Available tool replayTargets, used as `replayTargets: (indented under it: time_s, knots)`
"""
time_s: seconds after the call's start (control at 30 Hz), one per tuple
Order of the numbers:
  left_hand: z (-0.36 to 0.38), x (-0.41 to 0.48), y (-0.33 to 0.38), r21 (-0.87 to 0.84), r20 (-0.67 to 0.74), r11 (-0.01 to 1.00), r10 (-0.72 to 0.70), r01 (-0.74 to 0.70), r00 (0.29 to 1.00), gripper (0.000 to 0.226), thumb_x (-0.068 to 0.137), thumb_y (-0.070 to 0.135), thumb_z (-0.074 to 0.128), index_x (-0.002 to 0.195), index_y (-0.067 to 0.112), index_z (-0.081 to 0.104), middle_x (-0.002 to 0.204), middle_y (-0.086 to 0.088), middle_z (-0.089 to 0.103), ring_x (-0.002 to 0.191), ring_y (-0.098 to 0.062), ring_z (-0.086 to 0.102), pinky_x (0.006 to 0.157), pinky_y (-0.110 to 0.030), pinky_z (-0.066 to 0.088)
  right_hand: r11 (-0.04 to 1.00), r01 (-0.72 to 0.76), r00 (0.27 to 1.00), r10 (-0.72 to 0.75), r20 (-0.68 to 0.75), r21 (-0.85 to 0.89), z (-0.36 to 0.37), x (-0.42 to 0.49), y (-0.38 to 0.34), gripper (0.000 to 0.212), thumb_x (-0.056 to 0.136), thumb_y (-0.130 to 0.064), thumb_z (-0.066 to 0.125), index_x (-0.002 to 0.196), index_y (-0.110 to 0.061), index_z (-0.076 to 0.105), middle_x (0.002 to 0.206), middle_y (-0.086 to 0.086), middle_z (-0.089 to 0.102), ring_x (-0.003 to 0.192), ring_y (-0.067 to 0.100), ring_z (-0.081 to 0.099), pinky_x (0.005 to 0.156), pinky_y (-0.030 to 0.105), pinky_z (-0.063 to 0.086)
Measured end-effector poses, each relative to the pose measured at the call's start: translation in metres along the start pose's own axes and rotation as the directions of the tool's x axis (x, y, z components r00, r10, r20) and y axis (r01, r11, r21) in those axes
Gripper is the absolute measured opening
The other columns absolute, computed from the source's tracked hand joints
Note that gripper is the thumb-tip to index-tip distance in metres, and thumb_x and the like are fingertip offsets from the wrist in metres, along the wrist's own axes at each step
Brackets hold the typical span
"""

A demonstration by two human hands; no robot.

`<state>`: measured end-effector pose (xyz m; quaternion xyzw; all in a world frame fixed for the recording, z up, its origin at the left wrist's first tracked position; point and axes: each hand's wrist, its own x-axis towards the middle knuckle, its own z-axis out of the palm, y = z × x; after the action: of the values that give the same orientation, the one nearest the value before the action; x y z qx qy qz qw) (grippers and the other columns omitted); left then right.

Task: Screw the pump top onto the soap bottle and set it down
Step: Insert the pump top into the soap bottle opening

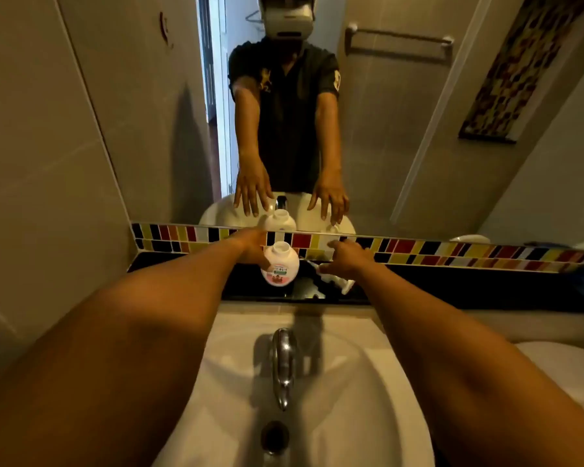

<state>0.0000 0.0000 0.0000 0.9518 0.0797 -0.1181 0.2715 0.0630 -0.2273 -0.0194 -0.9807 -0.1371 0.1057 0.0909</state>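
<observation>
A small round white soap bottle point(280, 264) with a pink and green label stands on the black ledge point(452, 284) behind the sink, its neck uncapped. My left hand point(250, 247) reaches to its left side and touches it, fingers spread. The white pump top point(346, 285) lies on its side on the ledge just right of the bottle. My right hand point(348, 257) hovers over it, fingertips at its near end. The mirror shows both hands with fingers apart, closed on nothing.
A white basin point(368, 382) with a chrome tap point(284, 362) and a drain point(274, 436) lies under my forearms. A band of coloured tiles point(418, 251) and a large mirror point(402, 129) rise behind the ledge. A grey wall stands to the left.
</observation>
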Motion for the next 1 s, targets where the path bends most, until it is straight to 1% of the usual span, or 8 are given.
replayTargets:
  time_s: [0.07,0.13,0.2,0.37,0.47,0.7,0.83,1.0]
  knots:
    - [0.006,0.002,-0.006,-0.033,0.019,0.999,-0.016,0.017,1.0,0.094,0.072,0.019,0.084,0.15,0.02,0.03,0.152,-0.013,0.041,0.138,-0.035,0.041,0.111,-0.049,0.037,0.999,-0.02,1.0,0.021,0.015,-0.031,0.011,0.001,0.003,0.081,0.078,-0.053,0.073,0.146,-0.022,0.041,0.15,0.013,0.044,0.136,0.034,0.041,0.111,0.053,0.035]
    - [0.019,0.005,-0.015,-0.138,0.039,0.989,-0.053,0.058,0.998,0.1,0.072,0.017,0.084,0.152,0.022,0.026,0.155,-0.012,0.038,0.141,-0.035,0.037,0.112,-0.05,0.034,0.999,-0.049,0.999,0.049,0.013,-0.014,0.029,0.0,0.011,0.085,0.075,-0.052,0.077,0.146,-0.024,0.04,0.152,0.012,0.039,0.138,0.035,0.038,0.111,0.054,0.034]
    - [0.031,0.009,-0.021,-0.243,0.034,0.968,-0.061,0.068,0.998,0.1,0.071,0.014,0.084,0.152,0.021,0.026,0.155,-0.011,0.038,0.142,-0.035,0.036,0.112,-0.05,0.034,0.996,-0.074,0.997,0.075,-0.005,0.04,0.046,0.003,0.017,0.081,0.075,-0.05,0.078,0.144,-0.025,0.042,0.151,0.011,0.038,0.137,0.035,0.039,0.112,0.057,0.032]
    - [0.05,0.02,-0.031,-0.442,-0.032,0.897,-0.043,0.025,0.999,0.091,0.07,0.006,0.084,0.146,0.019,0.035,0.148,-0.011,0.045,0.136,-0.033,0.043,0.105,-0.045,0.042,0.994,-0.067,0.991,0.077,-0.112,0.085,0.069,0.009,0.025,0.073,0.08,-0.044,0.076,0.142,-0.023,0.043,0.147,0.01,0.045,0.132,0.036,0.043,0.11,0.055,0.033]
    - [0.057,0.025,-0.031,-0.536,-0.045,0.844,-0.031,0.002,0.999,0.09,0.07,0.001,0.082,0.145,0.02,0.036,0.146,-0.011,0.045,0.134,-0.033,0.044,0.102,-0.044,0.044,0.991,-0.045,0.981,0.067,-0.183,0.123,0.078,0.011,0.026,0.069,0.081,-0.041,0.076,0.139,-0.022,0.045,0.141,0.009,0.052,0.129,0.032,0.047,0.107,0.051,0.034]
    - [0.07,0.04,-0.034,-0.604,-0.057,0.797,-0.039,-0.003,0.998,0.087,0.068,0.0,0.084,0.14,0.021,0.04,0.142,-0.01,0.048,0.131,-0.032,0.046,0.106,-0.053,0.045,0.978,-0.049,0.966,0.098,-0.24,0.203,0.092,0.016,0.029,0.056,0.082,-0.036,0.076,0.129,-0.023,0.049,0.125,0.008,0.063,0.119,0.029,0.054,0.1,0.045,0.036]
    - [0.077,0.046,-0.032,-0.622,-0.066,0.783,-0.067,0.012,0.996,0.086,0.068,-0.001,0.084,0.139,0.019,0.04,0.141,-0.01,0.05,0.13,-0.031,0.048,0.105,-0.05,0.046,0.972,-0.044,0.961,0.104,-0.257,0.23,0.094,0.016,0.03,0.049,0.084,-0.034,0.075,0.126,-0.021,0.051,0.119,0.01,0.064,0.113,0.03,0.055,0.093,0.042,0.04]
    - [0.08,0.048,-0.03,-0.634,-0.071,0.773,-0.08,0.017,0.994,0.083,0.068,0.0,0.084,0.137,0.018,0.041,0.138,-0.009,0.051,0.127,-0.03,0.048,0.102,-0.046,0.045,0.929,-0.069,0.959,0.163,-0.234,0.364,0.092,0.015,0.029,0.047,0.086,-0.033,0.073,0.127,-0.021,0.055,0.118,0.013,0.06,0.109,0.032,0.057,0.093,0.045,0.05]
